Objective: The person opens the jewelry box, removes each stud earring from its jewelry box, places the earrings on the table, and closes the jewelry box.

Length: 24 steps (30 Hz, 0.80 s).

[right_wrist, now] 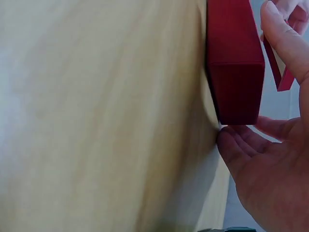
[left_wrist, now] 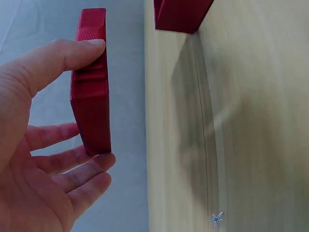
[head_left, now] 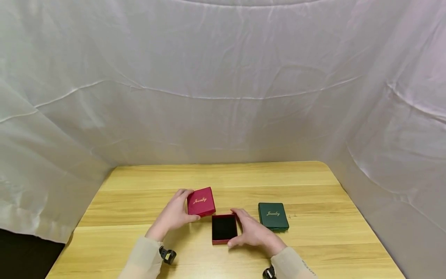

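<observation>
My left hand (head_left: 175, 211) grips a red jewelry box lid (head_left: 201, 201), gold "Jewelry" lettering facing up. In the left wrist view the thumb lies on one ribbed edge of the lid (left_wrist: 91, 92) and fingers support the opposite edge, raised off the table. Below and right of it sits the red box base (head_left: 224, 228), uncovered, with a black lining. My right hand (head_left: 256, 234) is beside the base's right side, thumb and fingers spread apart. The right wrist view shows its fingertips at the base's wall (right_wrist: 236, 92); the thumb looks clear of it.
A green jewelry box (head_left: 273, 216), lid on, lies right of my right hand. Tiny items (head_left: 292, 216) lie just beyond it; a silver starfish-shaped piece (left_wrist: 216, 219) shows in the left wrist view. White cloth (head_left: 223, 116) surrounds the wooden table (head_left: 146, 182).
</observation>
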Tool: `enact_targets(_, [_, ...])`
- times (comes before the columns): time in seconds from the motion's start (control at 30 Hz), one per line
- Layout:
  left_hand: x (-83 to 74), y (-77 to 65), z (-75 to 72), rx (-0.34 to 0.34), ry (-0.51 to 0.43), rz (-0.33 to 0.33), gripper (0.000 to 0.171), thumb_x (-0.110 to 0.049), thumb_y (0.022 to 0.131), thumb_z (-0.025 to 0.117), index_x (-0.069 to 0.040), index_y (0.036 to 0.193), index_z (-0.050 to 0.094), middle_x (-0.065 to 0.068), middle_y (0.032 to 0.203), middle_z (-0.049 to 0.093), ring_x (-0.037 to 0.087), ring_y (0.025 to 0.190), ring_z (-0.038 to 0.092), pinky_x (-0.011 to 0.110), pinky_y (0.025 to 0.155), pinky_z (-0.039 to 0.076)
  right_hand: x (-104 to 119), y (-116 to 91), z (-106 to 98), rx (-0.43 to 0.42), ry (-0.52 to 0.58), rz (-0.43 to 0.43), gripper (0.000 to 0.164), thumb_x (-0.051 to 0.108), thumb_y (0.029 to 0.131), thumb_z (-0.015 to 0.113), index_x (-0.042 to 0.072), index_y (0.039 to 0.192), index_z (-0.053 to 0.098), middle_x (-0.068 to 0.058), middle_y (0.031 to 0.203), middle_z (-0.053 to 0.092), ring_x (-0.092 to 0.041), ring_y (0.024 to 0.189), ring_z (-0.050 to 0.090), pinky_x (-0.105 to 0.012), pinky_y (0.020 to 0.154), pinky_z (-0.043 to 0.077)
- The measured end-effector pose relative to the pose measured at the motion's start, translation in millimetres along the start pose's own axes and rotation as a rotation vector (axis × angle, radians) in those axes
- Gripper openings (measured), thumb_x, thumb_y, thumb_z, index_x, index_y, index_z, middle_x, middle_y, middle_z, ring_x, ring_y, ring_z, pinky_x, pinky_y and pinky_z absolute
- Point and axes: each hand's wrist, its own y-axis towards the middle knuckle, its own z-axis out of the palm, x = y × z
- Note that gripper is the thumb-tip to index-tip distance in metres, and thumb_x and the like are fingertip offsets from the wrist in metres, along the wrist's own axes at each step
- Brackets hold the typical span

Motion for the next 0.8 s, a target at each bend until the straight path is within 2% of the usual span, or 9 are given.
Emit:
enact_targets(0.1, [-3.6,-5.9,1.8,-0.005,0.004,0.017,0.089,-0.025,0.065,0.091,0.0,0.14,0.049,0.014,0.138,0.049,0.032,0.119,0.053,0.052,0.098,0.046,3.4,-0.1,-1.9,-0.007,0.035,0.013,0.108,0.051,0.072,0.083,0.006,0.153,0.026,-0.013,0.152,0.035,-0.033,0.136,0.037,-0.053,0.109,0.033])
enact_targets(0.23, [-9.8,-11.5,5.6,0.0,0.012,0.043,0.089,-0.026,0.065,0.091,-0.001,0.139,0.049,0.013,0.138,0.049,0.032,0.118,0.054,0.051,0.098,0.046,11.4,1.1,-3.9,-0.04,0.053,-0.015,0.104,0.051,0.076,0.08,0.011,0.155,0.024,-0.01,0.154,0.033,-0.033,0.137,0.037,-0.055,0.108,0.034])
enact_targets(0.4, [-19.2,-16.3,13.3,0.017,0.008,0.091,0.088,-0.027,0.066,0.09,-0.001,0.139,0.049,0.012,0.136,0.05,0.031,0.116,0.055,0.051,0.097,0.047,22.2,2.8,-7.1,-0.078,0.062,-0.048,0.103,0.045,0.078,0.08,0.017,0.157,0.02,-0.009,0.159,0.023,-0.033,0.139,0.033,-0.056,0.109,0.033])
enact_targets(0.6, [-28.2,-18.9,21.8,0.031,0.023,0.166,0.087,-0.028,0.065,0.089,-0.001,0.138,0.05,0.011,0.132,0.051,0.028,0.111,0.058,0.048,0.095,0.049,27.9,3.4,-9.9,-0.09,0.1,-0.068,0.105,0.037,0.078,0.083,0.012,0.157,0.018,-0.013,0.16,0.02,-0.038,0.136,0.036,-0.057,0.106,0.035])
enact_targets(0.8, [-35.2,-20.6,27.5,0.053,0.008,0.189,0.087,-0.027,0.066,0.089,0.0,0.138,0.049,0.01,0.131,0.051,0.027,0.11,0.058,0.047,0.095,0.049,27.6,5.0,-12.1,-0.095,0.066,-0.084,0.104,0.042,0.076,0.083,0.011,0.155,0.023,-0.013,0.158,0.026,-0.035,0.137,0.035,-0.056,0.106,0.036])
